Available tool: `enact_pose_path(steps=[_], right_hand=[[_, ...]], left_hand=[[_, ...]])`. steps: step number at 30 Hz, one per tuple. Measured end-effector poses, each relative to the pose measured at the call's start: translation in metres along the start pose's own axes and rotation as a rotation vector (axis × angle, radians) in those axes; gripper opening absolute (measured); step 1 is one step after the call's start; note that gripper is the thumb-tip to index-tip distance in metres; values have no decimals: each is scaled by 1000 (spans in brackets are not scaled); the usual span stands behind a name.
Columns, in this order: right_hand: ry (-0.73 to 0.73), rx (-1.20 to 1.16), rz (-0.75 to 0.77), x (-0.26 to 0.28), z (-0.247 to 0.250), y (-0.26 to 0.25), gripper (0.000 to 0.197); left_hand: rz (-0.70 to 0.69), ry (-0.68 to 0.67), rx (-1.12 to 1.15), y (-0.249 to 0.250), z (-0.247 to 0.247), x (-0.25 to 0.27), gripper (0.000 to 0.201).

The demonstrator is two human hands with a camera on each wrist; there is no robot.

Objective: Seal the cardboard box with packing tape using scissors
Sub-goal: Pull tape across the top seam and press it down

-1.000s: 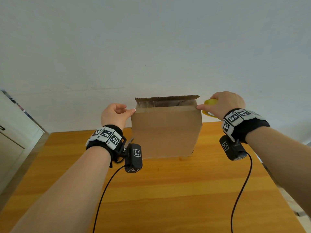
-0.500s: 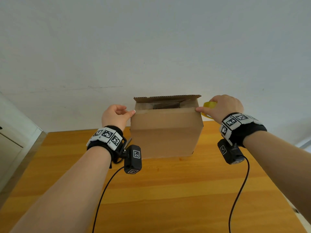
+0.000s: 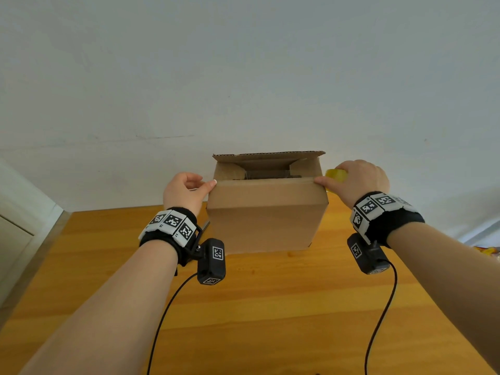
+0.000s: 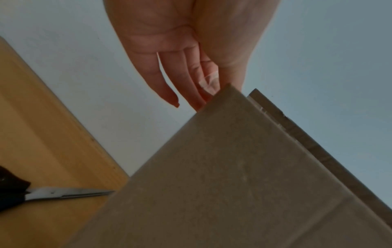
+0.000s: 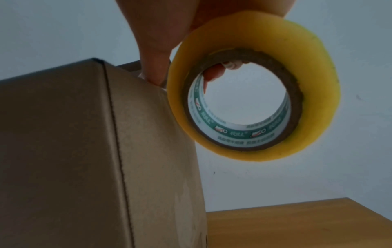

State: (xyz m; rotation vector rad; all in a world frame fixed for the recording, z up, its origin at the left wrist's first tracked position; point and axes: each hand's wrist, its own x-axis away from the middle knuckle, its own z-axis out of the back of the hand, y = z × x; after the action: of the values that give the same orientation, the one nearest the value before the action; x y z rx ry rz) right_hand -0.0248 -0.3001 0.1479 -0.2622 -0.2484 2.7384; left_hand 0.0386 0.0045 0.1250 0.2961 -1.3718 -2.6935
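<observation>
While the brown cardboard box (image 3: 266, 215) stands on the orange wooden surface (image 3: 270, 307) between both hands, its far flap is raised and its inside is too dark to read. Left hand (image 3: 185, 192) pinches the near flap's left corner. Right hand (image 3: 357, 180) grasps the yellow packing tape roll (image 5: 254, 85), thumb pressing the right corner. Black-handled steel scissors (image 4: 63, 193) lie below the left grip.
</observation>
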Motion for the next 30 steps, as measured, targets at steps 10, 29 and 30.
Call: enact_pose_path(steps=[10,29,30], right_hand=[[45,-38,-25,5,-11,1,68],[31,-4,0,7,-8,-3,66],[31,-5,-1,7,-8,-3,65]], left_hand=[[-11,-43,-36,-8,-1,1,41],[-100,-32,-211,-2,1,-8,66],[-170,-17,-271,-1,1,-10,60]])
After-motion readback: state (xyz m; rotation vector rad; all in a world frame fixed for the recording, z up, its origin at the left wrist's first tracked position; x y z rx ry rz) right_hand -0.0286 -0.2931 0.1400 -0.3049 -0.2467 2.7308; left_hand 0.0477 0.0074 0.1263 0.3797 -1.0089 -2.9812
